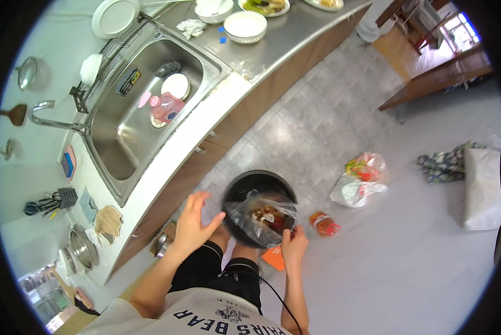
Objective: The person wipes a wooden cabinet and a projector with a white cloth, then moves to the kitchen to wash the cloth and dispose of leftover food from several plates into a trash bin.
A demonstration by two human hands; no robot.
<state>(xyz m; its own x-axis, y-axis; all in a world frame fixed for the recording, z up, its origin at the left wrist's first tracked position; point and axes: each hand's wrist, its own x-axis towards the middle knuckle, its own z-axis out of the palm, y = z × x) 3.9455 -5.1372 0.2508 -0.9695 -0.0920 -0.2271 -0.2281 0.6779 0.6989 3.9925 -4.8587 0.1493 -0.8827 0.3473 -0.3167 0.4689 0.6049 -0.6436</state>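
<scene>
A round black trash bin [242, 184] stands on the floor right in front of my legs. Inside it sits a transparent plastic bag [244, 209] with brown and reddish food waste [271, 217] at its bottom. My right hand [295, 245] pinches the edge of the bag at the bin's right rim. To the left of the bin, my left hand [197, 224] hovers with fingers apart and nothing in it. An orange packet or sheet [274, 257] lies on the floor below the bin, partly hidden by it.
Right of the bin lie a red-lidded container [324, 224] and plastic bags [357, 184]. The counter edge [171, 138] runs along the left, with a steel sink [120, 125] holding a pink soap bottle [166, 109] and dishes. Bowls [245, 27] stand on the steel worktop.
</scene>
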